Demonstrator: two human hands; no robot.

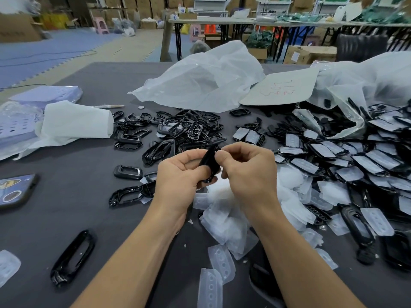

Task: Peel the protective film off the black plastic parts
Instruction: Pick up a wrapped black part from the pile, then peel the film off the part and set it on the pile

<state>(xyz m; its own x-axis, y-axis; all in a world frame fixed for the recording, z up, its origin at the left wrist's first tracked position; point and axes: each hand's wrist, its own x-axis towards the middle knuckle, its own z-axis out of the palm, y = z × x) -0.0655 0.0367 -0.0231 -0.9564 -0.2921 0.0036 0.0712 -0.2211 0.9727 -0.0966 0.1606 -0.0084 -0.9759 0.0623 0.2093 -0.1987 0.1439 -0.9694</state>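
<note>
Left hand [178, 172] and right hand [249, 172] pinch one black part [208, 161] (mostly hidden by them).

Single head view, looking forward and down, close over the surface [66, 214]; far room visible along the frame's top.

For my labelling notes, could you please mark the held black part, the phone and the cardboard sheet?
held black part [209, 160]: head view, its middle.
phone [15, 190]: head view, its patterned back.
cardboard sheet [280, 90]: head view, its middle.
</note>
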